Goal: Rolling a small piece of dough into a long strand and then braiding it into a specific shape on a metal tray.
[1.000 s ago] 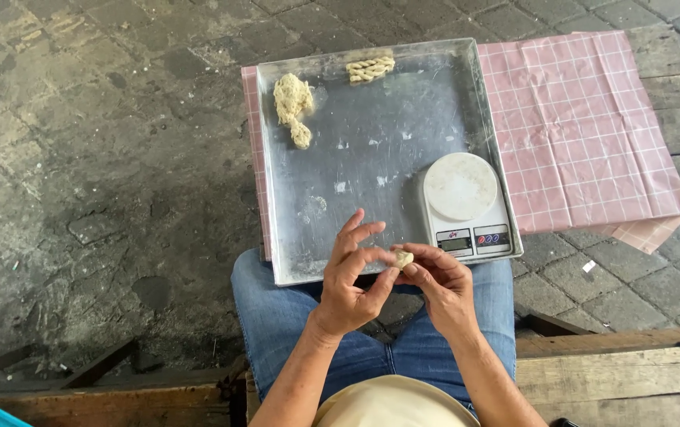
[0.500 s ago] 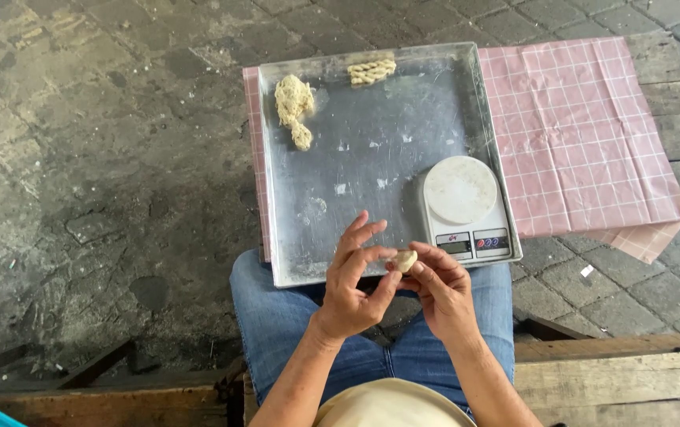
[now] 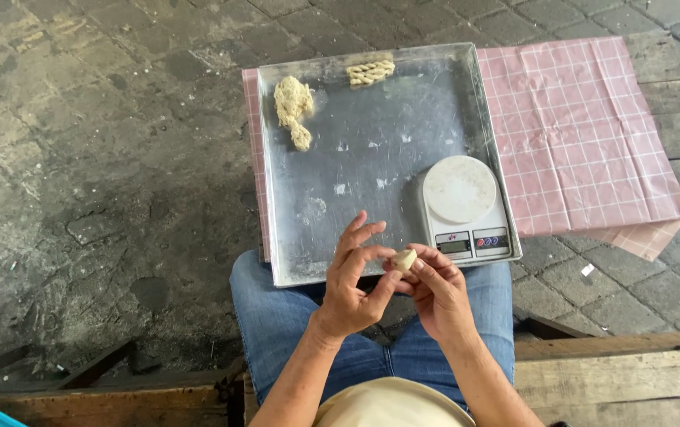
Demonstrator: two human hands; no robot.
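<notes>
We take the metal tray (image 3: 372, 158) as our landmark: a large, shallow, square pan resting on the lap of a seated person in blue jeans (image 3: 277, 316), its near edge over the knees. Beyond and to the right of the tray we see a pink checked cloth (image 3: 585, 134) spread over a wooden surface, with the tray partly overlapping it. All around lies grey stone paving (image 3: 103, 158). In the tray's near right corner stands a white kitchen scale (image 3: 462, 205) with a round platform. At the tray's far left corner we find a loose lump of pale dough (image 3: 292, 107); along its far edge, near the middle, lies a short twisted dough piece (image 3: 371, 72). Just at the tray's near edge, the left hand (image 3: 356, 281) and right hand (image 3: 435, 289) meet. Both pinch a small pale dough ball (image 3: 404, 259) between thumb and fingertips, the left hand's remaining fingers spread upward over the tray.
</notes>
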